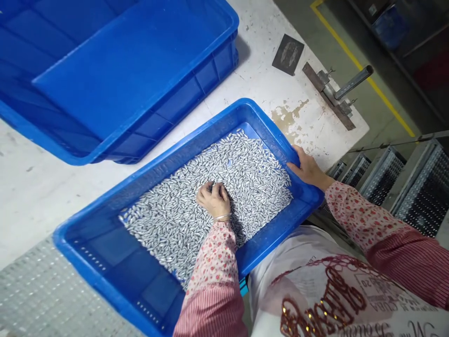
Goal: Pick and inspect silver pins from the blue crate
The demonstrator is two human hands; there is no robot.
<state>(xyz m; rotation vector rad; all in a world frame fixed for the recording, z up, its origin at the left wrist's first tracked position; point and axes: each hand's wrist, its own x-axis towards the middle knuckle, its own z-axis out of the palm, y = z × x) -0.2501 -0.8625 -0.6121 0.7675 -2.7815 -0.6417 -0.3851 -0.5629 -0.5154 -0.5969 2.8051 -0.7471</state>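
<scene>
A shallow blue plastic tray (196, 140) lies tilted across the white table, filled with several small silvery oval metal pieces (245, 173). My left hand (214, 199) rests in the middle of the pile, fingers curled into the pieces; what they pinch is too small to name. A thin bracelet circles that wrist. My right hand (306, 167) grips the tray's right rim near its corner, fingers wrapped over the edge.
A larger empty blue crate (140, 117) sits at the upper left, close to the tray. A dark metal plate (288, 54) and a lever clamp (336, 91) lie near the table's far right edge. Perforated metal racks (396, 182) stand beyond it.
</scene>
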